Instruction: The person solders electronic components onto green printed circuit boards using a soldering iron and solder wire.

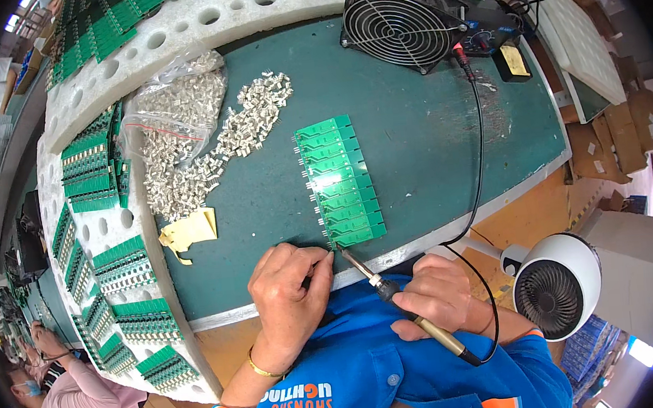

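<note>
The left hand [291,285] has thumb and forefinger drawn together beside the near end of the green circuit-board panel [340,183]; whether they pinch anything, I cannot tell. The right hand [437,294] grips a soldering iron [386,287], its tip at or just beside the panel's near left corner. The panel lies flat on the counter [411,111], small connectors along its left edge. Beyond sit loose connectors [257,115], a plastic bag [181,96] and foam [142,228] holding more boards. This looks like soldering the endmost connector; the next move seems to call for a steady tip and a still panel.
</note>
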### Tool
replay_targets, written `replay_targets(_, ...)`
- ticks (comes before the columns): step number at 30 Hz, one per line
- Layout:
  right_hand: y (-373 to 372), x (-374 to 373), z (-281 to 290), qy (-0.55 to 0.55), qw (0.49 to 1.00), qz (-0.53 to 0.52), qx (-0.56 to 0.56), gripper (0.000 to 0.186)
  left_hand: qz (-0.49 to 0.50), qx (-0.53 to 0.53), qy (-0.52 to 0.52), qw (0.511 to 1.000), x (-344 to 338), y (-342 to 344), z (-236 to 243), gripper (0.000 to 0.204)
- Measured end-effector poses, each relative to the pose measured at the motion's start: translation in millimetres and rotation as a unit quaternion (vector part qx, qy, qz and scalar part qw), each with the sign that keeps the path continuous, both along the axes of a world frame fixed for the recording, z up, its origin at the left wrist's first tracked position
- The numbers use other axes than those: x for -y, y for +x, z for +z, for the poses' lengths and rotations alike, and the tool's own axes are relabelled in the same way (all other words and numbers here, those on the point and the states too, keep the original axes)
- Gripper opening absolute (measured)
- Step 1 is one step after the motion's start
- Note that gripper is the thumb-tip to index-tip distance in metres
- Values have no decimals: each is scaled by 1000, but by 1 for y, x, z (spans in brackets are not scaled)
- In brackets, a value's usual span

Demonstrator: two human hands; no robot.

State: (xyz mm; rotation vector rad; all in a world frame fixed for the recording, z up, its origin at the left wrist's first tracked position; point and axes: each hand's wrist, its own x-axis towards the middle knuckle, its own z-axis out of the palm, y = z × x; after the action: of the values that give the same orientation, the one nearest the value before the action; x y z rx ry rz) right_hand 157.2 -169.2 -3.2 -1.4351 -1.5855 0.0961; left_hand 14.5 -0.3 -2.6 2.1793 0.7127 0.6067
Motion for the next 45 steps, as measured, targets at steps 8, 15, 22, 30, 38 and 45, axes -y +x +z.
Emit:
replay_targets(8, -5, 2, 2, 0, 1000, -12, 14, 37, 2, -2, 1, 1000, 0, 1, 0, 9)
replay_targets(15, -7, 3, 1, 5, 1000, -13, 19, 37, 0, 4, 0, 1000, -1, 1, -1, 9)
replay_targets(22, -3, 7, 3, 12, 1000, -6, 8, 32, 7, 17, -9, 1000, -1, -2, 0, 10)
replay_targets(30, -5, 4, -2, 21, 999, -27, -18, 29, 0, 13, -3, 1000, 0, -2, -1, 10)
replay_targets(38, -5, 2, -2, 14, 1000, -18, -12, 32, -7, -5, -4, 1000, -1, 0, 1, 9)
replay_targets(45, -7, 1, -2, 16, 1000, -17, 14, 34, -15, -5, 0, 1000, -2, 0, 1, 9)
